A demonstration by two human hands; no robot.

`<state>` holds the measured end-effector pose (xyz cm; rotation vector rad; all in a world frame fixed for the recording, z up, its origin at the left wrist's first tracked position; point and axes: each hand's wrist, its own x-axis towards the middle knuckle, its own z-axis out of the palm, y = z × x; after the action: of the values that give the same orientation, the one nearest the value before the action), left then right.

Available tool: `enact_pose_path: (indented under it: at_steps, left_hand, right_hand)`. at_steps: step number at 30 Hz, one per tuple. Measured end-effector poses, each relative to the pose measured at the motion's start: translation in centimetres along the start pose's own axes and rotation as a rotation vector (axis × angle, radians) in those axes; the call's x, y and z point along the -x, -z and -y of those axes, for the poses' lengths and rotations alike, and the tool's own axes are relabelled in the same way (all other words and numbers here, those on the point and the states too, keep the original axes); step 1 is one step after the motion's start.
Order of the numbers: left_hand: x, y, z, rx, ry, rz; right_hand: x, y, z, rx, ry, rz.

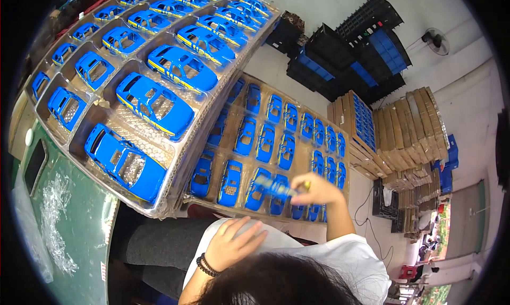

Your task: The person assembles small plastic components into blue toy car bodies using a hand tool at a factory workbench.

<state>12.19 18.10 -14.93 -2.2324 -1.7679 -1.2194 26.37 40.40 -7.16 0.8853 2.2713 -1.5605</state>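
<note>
My left hand (234, 245), with a dark bead bracelet at the wrist, lies with its fingers spread against the white shirt (204, 241). Out to the right, my right hand (317, 191) is closed on one end of a blue and yellow toy car body (275, 188), which is smeared by motion. Its exact outline cannot be made out. This piece hangs over the lower tray (297, 161), where several blue car bodies (231, 183) sit in rows. Nearer and higher on the left, a stacked tray (74, 140) carries more blue car bodies (127, 161) with yellow side stripes.
At the left stands a green table (79, 199) with crumpled clear plastic (56, 215) on it. Black and blue crates (340, 55) are piled at the back. Stacked cardboard trays (411, 124) stand to the right, and a cable (366, 217) trails over the floor. A fan (436, 41) is farther back.
</note>
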Motion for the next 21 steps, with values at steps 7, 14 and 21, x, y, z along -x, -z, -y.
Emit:
enact_pose_path:
  at_steps: [7, 14, 21]
  left_hand:
    - [1.7, -0.8, -0.4, 0.214, 0.336, -0.059]
    - [1.8, -0.3, -0.4, 0.148, 0.259, -0.03]
    - [3.1, -0.3, -0.3, 0.129, 0.272, -0.051]
  right_hand:
    - [-2.2, 4.2, -11.8, 0.722, -0.281, -0.766]
    - [-3.4, 3.0, -17.0, 0.688, -0.113, -0.99]
    - [0.6, -3.2, -15.8, 0.8, 0.056, -0.942]
